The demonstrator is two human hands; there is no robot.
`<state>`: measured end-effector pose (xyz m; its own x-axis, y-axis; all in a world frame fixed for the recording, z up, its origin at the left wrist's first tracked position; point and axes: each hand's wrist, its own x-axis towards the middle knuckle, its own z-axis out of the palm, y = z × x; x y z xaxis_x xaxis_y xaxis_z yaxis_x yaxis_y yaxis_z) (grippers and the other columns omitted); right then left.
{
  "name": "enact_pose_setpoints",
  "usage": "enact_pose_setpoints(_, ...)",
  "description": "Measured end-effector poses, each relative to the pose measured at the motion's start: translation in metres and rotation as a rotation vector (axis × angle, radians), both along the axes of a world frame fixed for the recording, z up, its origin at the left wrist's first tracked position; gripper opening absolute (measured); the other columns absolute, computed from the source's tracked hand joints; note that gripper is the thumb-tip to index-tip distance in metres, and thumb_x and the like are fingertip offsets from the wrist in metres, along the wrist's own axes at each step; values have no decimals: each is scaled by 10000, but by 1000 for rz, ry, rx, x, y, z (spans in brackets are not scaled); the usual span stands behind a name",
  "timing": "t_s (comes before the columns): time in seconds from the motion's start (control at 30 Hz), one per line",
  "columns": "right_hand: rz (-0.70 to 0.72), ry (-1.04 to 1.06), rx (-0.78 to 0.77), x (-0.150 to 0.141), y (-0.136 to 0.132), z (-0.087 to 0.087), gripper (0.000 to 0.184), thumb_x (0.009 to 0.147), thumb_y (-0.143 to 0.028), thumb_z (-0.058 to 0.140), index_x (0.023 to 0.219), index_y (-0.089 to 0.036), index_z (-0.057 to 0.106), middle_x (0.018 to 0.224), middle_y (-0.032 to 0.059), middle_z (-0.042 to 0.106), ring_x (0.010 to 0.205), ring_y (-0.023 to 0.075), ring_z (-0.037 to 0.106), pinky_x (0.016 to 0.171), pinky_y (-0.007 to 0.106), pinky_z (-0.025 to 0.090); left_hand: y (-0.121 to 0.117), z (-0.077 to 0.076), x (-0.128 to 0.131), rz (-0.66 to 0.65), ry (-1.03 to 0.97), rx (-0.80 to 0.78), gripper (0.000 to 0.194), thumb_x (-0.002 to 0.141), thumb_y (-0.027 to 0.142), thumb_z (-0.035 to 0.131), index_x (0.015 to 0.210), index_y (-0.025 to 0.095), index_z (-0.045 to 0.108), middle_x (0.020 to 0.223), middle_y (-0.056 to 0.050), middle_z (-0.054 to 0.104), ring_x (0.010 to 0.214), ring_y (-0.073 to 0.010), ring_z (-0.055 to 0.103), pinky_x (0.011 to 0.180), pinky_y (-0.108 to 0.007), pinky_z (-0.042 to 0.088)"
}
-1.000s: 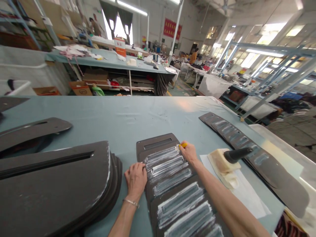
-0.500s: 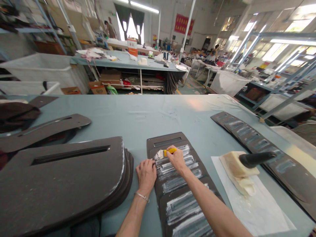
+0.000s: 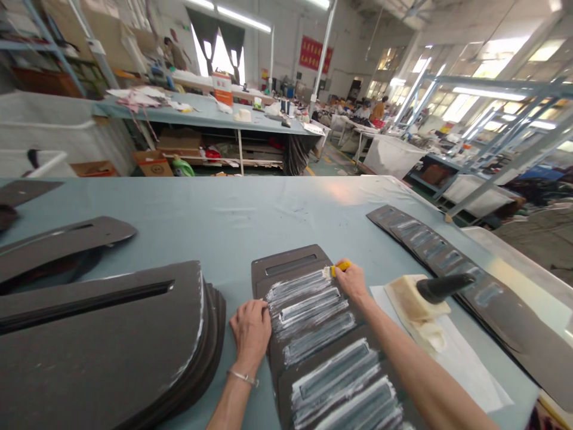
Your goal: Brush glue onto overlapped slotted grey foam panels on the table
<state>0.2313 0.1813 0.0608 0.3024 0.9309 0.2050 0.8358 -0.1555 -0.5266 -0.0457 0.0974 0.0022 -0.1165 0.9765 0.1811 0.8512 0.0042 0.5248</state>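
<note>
My right hand is closed round the yellow handle of a brush. Its pale bristles touch the right edge of a dark slotted panel. White, wet-looking streaks surround several of the panel's slots, while the farthest slot has no white around it. My left hand, with a bracelet at the wrist, rests at the panel's left edge. Its fingers are bent and the fingertips lie against the edge; whether they pinch it cannot be made out.
To the left lies a stack of dark curved panels. At right, a cream-coloured container with a black handle sits on white paper. Beyond it lie long slotted panels. Another table stands behind, with people farther back.
My right hand has drawn the brush rightward across the panel, and a white streak now covers the second slot area. My left hand stays at the left edge. The view has shifted slightly.
</note>
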Motion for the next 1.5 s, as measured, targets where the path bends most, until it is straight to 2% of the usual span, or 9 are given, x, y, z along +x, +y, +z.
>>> enact_pose_setpoints(0.2, 135, 218, 88, -78, 17, 2, 211, 702, -313, 488, 747, -198, 659, 551, -22, 565, 511, 127, 498, 525, 219, 347, 40, 1, -1, 72, -44, 64, 219, 864, 216, 440, 1026, 234, 586, 1076, -44, 625, 1043, -213, 504, 882, -376, 329)
enact_pose_setpoints(0.37, 327, 362, 39, -147, 33, -19, 210, 713, -323, 514, 788, -210, 674, 564, -35, 591, 510, 118, 525, 525, 204, 381, 57, -6, 0, 44, 72, 59, 233, 833, 168, 466, 1032, 204, 580, 1061, -61, 617, 1059, -222, 492, 894, -385, 320)
enact_pose_setpoints(0.5, 257, 317, -33, -118, 50, -28, 208, 694, -302, 509, 782, -211, 674, 520, -39, 580, 479, 120, 536, 495, 199, 380, 55, -8, -1, 14, 110, 65, 220, 846, 175, 450, 1021, 206, 580, 1031, -61, 611, 1055, -219, 484, 884, -381, 319)
enact_pose_setpoints(0.67, 148, 322, -115, -63, 60, -5, 253, 686, -261, 497, 857, -197, 673, 499, -39, 582, 406, 112, 530, 462, 195, 380, 54, -6, -1, 31, 84, 52, 225, 839, 169, 452, 1017, 207, 586, 1048, -68, 603, 1068, -224, 470, 882, -385, 324)
enact_pose_setpoints(0.93, 446, 402, -94, -135, 48, -5, 241, 701, -325, 527, 761, -197, 722, 580, -17, 626, 540, 120, 549, 525, 196, 396, 53, -7, -4, 29, 75, 67, 225, 838, 175, 461, 1023, 209, 584, 1037, -57, 601, 1066, -221, 473, 886, -386, 329)
enact_pose_setpoints(1.1, 283, 235, -43, -150, 50, -4, 196, 637, -244, 532, 695, -199, 714, 629, 12, 654, 606, 142, 560, 571, 212, 409, 53, -5, -4, 35, 83, 54, 238, 840, 180, 468, 1041, 212, 592, 1058, -66, 601, 1073, -222, 473, 882, -384, 333)
enact_pose_setpoints(1.17, 324, 207, -26, -147, 51, 0, 200, 637, -235, 532, 705, -205, 717, 640, 9, 659, 603, 135, 558, 574, 207, 408, 52, -5, -3, 39, 86, 49, 248, 841, 185, 468, 1055, 210, 592, 1069, -72, 603, 1077, -227, 473, 881, -386, 334)
enact_pose_setpoints(1.27, 409, 215, -93, -121, 57, 4, 208, 624, -219, 536, 716, -209, 722, 621, -12, 652, 580, 123, 552, 546, 190, 399, 52, -7, -3, 34, 97, 64, 258, 855, 198, 448, 1071, 205, 589, 1088, -80, 607, 1086, -235, 473, 885, -391, 329)
enact_pose_setpoints(1.5, 130, 40, -83, -20, 82, 15, 195, 618, -198, 540, 701, -189, 716, 617, -2, 647, 586, 124, 557, 550, 190, 392, 54, -12, -3, 26, 135, 98, 252, 862, 206, 428, 1054, 210, 591, 1069, -73, 615, 1070, -241, 491, 872, -388, 329)
